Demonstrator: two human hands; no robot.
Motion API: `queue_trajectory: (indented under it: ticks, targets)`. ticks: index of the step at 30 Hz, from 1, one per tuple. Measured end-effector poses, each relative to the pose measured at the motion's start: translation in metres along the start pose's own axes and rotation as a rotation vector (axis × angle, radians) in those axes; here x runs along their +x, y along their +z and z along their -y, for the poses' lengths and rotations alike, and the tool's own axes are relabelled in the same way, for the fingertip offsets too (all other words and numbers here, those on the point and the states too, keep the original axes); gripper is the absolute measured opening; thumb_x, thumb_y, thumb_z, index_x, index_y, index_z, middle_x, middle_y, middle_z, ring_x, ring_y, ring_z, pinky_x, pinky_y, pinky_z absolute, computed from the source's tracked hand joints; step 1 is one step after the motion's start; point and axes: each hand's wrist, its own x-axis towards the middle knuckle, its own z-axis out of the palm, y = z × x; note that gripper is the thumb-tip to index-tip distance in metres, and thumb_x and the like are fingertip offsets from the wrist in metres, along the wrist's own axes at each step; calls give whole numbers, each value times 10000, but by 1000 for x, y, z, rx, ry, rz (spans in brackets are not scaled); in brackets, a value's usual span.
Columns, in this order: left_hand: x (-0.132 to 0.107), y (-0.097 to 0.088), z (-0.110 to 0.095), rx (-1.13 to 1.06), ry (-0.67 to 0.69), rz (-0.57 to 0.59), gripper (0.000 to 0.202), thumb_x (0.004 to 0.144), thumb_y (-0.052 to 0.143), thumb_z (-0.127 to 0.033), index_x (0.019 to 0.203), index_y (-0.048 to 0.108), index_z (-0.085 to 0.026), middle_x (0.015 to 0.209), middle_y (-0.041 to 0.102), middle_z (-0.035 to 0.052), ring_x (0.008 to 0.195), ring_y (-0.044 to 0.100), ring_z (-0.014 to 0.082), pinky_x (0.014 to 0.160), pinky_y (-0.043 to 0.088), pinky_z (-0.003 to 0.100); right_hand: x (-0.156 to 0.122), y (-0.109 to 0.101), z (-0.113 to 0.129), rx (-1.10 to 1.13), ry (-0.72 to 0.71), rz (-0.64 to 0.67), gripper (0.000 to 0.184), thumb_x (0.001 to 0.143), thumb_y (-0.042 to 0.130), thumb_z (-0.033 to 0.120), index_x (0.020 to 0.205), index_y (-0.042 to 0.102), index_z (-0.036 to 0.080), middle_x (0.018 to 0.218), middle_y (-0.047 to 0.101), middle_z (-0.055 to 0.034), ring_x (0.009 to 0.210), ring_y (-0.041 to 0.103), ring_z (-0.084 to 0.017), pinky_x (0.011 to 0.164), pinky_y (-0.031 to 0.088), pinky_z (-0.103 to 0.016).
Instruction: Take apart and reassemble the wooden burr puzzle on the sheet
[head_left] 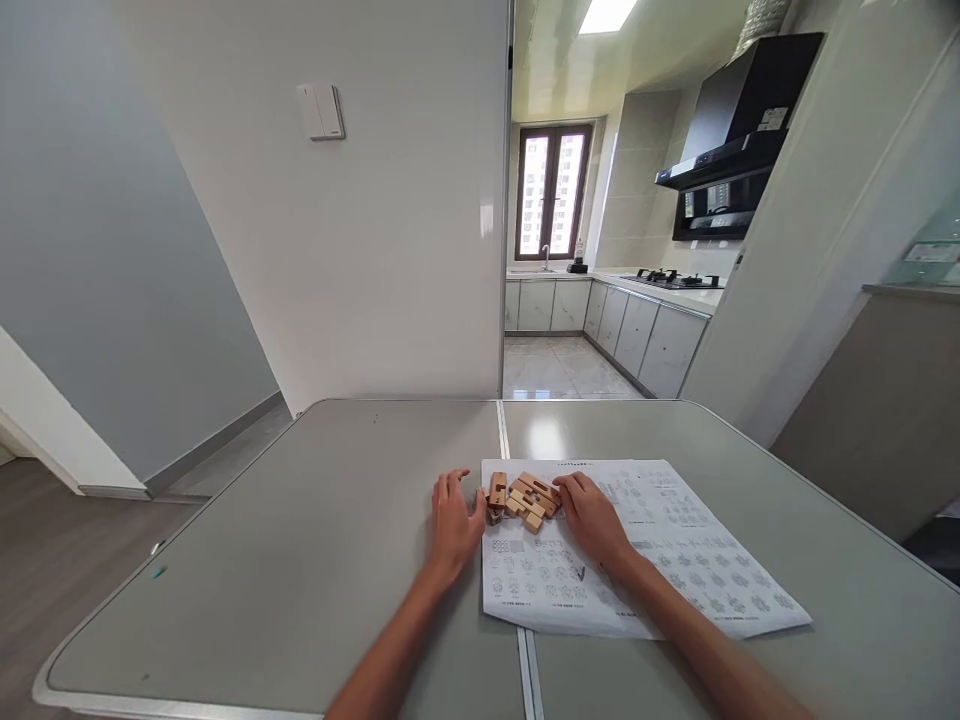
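Note:
Several notched wooden puzzle pieces [525,497] lie in a small heap on the far left part of a printed instruction sheet [660,560]. My left hand [454,522] rests flat on the grey table, fingers spread, its thumb close to one upright wooden piece [496,495]. My right hand [592,515] lies on the sheet just right of the heap, fingers curled, fingertips touching the nearest piece. Neither hand has lifted anything.
The grey folding table [300,560] has a seam down its middle and a metal rim. Behind it stands a white wall with a switch [321,110]. A kitchen doorway opens at the back right, with cabinets [645,335] and a range hood.

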Motion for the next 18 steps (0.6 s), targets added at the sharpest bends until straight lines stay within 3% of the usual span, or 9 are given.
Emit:
queue_trajectory:
  ticks: [5,8,12,16,18]
  targets:
    - [7,2,12,-58,-85,32,317,907,588,-307,1199,606,-184,1280,649,138,1270,594,298,1115,454,482,3,0,-9,-8,50,2,321,1025,356,166,1122,661,192,1150,689,-109,1023,661,-237,858,492,-347]
    - [15,-1,23,-126,-130,87,306,898,588,-308,1173,609,-175,1246,688,147,1203,648,294,1068,487,478,4,-2,-16,-14,66,15,263,944,398,108,1002,634,209,1066,696,-80,957,657,-223,810,477,-332]
    - [35,-14,42,-205,-131,147,271,895,576,-328,1112,637,-177,1195,724,132,1035,712,257,983,542,447,4,-2,-21,-45,56,7,190,909,425,129,854,578,227,926,694,-61,891,635,-235,742,441,-331]
    - [56,-29,59,-290,-136,182,248,890,567,-372,1045,640,-193,1101,746,111,1019,715,239,961,557,414,5,-1,-21,-31,67,9,194,908,430,147,816,579,230,878,706,-47,832,640,-223,709,412,-314]
    - [64,-34,64,-335,-145,213,294,911,525,-406,1078,610,-180,1027,747,108,949,726,224,856,586,377,5,-1,-21,-15,75,24,208,903,424,143,803,585,230,851,709,-37,798,644,-212,697,401,-302]
